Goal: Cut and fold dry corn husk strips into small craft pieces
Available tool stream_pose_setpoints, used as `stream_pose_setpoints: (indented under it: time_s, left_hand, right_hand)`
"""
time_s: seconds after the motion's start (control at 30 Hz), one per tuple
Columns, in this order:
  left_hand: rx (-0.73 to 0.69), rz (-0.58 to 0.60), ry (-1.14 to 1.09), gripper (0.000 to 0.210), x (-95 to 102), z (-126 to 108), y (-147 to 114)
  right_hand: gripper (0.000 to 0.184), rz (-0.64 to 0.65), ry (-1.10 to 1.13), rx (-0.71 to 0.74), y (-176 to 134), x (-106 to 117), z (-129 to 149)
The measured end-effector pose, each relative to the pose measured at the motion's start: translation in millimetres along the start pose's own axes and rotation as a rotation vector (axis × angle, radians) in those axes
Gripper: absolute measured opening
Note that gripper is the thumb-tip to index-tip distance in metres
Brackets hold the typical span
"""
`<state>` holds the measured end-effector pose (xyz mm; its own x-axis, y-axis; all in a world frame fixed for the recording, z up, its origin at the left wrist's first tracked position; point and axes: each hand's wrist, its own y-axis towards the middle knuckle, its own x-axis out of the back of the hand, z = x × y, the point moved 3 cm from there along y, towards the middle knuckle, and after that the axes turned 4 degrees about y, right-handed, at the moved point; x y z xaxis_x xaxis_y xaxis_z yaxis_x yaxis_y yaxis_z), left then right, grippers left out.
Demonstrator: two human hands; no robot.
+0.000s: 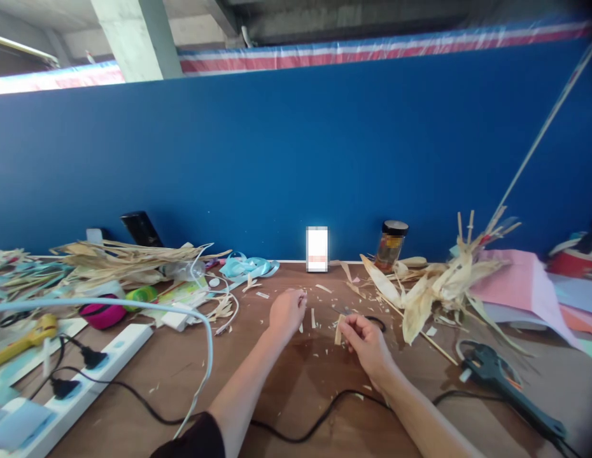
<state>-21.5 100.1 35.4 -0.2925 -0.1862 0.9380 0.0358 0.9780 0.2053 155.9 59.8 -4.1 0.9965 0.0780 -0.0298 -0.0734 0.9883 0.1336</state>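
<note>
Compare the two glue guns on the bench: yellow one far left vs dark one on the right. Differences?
Colour: the yellow glue gun is bright yellow; the dark glue gun is black-green. Place: the yellow glue gun lies at the far left beside the white power strip, the dark glue gun right of the right hand, below the dried husks. Both lie flat on the wooden table, neither one held.

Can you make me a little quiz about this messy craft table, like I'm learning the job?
1. True or false: the right hand pinches a small strip of dried husk.
2. What lies nearest the right edge of the table: A a green bottle, B a black glue gun, C a red cup?
3. What colour lid is on the jar by the blue wall?

Key: 1 true; 2 B; 3 black.
</note>
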Motion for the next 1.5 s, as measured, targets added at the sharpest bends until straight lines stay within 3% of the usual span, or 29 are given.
stream_pose_setpoints:
  time_s: [0.33,0.6,0.8,0.93,1.07,1.2,1.27,1.33,1.5]
  left_hand:
    - [-0.177,0.076,0.138,0.027,-26.4,-41.0,49.3]
    - [-0.161,0.118,0.158,0.024,-32.6,-27.9,54.5]
    - [-0.071,0.085,0.030,0.023,-30.5,-25.9,50.3]
    - [0.012,0.012,-0.170,0.020,-23.3,-28.0,39.9]
    - [0.054,0.019,-0.444,0.014,-16.8,-35.1,15.3]
    - [0.069,0.105,-0.711,0.016,-9.7,-42.0,-23.8]
    - [0.194,0.200,-1.130,0.012,-9.1,-42.1,-43.5]
    - [0.278,0.269,-1.317,0.014,-9.3,-42.1,-59.1]
    - [0.358,0.241,-1.350,0.023,-15.6,-40.6,-75.1]
  right_hand:
    - [0.025,0.005,0.003,-0.012,1.3,-0.7,-1.8]
    - [0.028,0.011,-0.006,-0.031,0.6,-1.1,0.2]
    - [0.026,0.016,-0.028,-0.023,0.0,-1.1,0.8]
    - [0.026,0.021,-0.025,-0.023,0.0,-1.1,-0.5]
    - [0.028,0.036,-0.014,-0.021,-1.2,-3.2,-0.1]
    - [0.028,0.063,0.002,-0.010,-3.6,-6.1,3.1]
    - [0.028,0.072,0.008,-0.019,-4.5,-6.8,4.0]
    - [0.027,0.066,-0.001,-0.022,-4.9,-6.7,4.2]
    - [0.028,0.036,-0.029,0.010,-4.7,-6.0,4.8]
